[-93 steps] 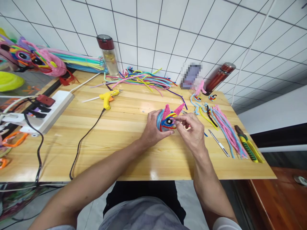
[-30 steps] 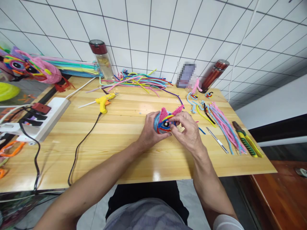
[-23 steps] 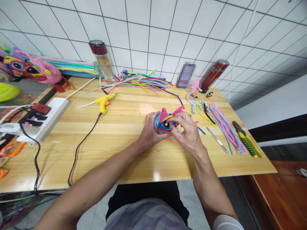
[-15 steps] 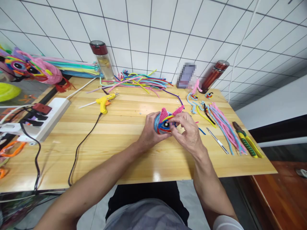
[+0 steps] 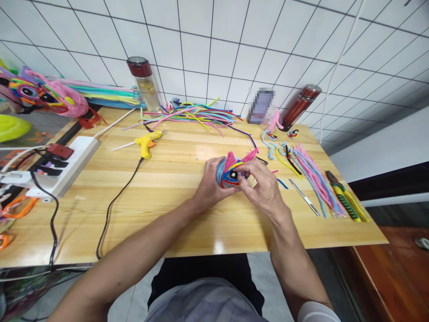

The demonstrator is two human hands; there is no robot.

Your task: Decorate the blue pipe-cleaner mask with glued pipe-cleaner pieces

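Note:
In front of me, over the wooden table, is a blue pipe-cleaner animal head with pink ears, a dark shiny eye and red, yellow and blue trim. My left hand wraps round its left side, thumb underneath. On its right, my right hand has thumb and index finger bent together at the face, near the eye. Those fingertips cover part of the face, and whether a small piece sits between them I cannot make out.
Left of my hands lies a yellow glue gun, its cord running to the front edge. A white power strip is farther left. Pipe cleaners lie at the back. On the right are a craft knife, more pipe cleaners and pliers.
The head and both hands stay almost in place, with only a slight shift. My right fingers draw a little closer together at the face.

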